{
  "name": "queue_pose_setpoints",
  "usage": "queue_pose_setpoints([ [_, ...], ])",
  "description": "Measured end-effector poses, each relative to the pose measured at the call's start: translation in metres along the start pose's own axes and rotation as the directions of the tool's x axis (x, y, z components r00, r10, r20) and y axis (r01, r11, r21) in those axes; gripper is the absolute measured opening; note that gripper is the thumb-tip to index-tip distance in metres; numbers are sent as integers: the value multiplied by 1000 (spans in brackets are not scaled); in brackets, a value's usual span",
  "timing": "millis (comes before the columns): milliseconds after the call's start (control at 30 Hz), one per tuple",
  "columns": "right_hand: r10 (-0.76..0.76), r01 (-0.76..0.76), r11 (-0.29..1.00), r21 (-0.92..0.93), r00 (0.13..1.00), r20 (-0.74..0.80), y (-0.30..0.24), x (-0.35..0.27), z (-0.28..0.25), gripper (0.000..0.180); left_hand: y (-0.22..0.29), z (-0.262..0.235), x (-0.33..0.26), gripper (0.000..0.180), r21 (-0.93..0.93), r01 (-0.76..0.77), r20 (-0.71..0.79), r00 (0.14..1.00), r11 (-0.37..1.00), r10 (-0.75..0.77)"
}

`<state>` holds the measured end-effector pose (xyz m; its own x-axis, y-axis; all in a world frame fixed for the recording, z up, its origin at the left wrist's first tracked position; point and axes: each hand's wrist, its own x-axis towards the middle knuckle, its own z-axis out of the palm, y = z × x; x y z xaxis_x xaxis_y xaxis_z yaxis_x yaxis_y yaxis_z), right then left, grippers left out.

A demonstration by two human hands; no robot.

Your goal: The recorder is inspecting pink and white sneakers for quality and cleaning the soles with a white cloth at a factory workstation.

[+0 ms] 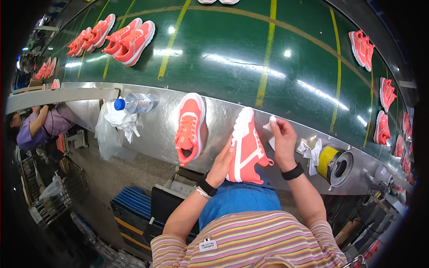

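Observation:
My left hand [220, 165] grips a coral sneaker [250, 149] by its white sole, the shoe turned on its side with the toe pointing away from me. Just right of it, my right hand [284, 142] is raised, thumb and fingers pinching a small white scrap [270, 123], perhaps cloth or tissue. The scrap is close to the shoe's upper without clearly touching it. A second coral sneaker [189, 127] with a white sole stands upright on the metal ledge [219, 107], to the left of the held one.
Beyond the ledge runs a green conveyor belt [223, 40] with yellow stripes, carrying pairs of coral sneakers [134, 42]. A water bottle [138, 103] and white tissues [121, 118] lie at left. On the right are a round metal can [335, 165] and crumpled tissue [312, 152]. Another person [42, 123] is at far left.

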<state>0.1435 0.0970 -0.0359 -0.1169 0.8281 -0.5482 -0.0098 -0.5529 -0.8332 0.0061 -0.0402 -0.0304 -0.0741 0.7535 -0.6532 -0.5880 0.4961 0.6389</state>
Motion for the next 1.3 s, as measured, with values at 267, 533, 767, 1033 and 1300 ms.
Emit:
queue_pose_setpoints([
  [267,-440,717,462,-521,696,568,-29,13,30,9,7,18,7,48,222,-83,-75,992,971,102],
  [533,-184,827,359,-433,518,836,-63,-87,-7,6,17,25,10,49,-233,-114,-102,990,966,92],
  [767,-264,435,830,-349,858,441,-75,-105,-40,7,59,24,19,50,-671,221,188,974,708,-126],
  [1033,-324,402,902,-158,871,371,-58,-101,-9,11,52,43,11,49,-791,184,137,983,583,-123],
  [1300,-464,501,841,-206,862,203,-36,-85,20,15,19,44,20,51,-686,-37,147,971,726,188],
])
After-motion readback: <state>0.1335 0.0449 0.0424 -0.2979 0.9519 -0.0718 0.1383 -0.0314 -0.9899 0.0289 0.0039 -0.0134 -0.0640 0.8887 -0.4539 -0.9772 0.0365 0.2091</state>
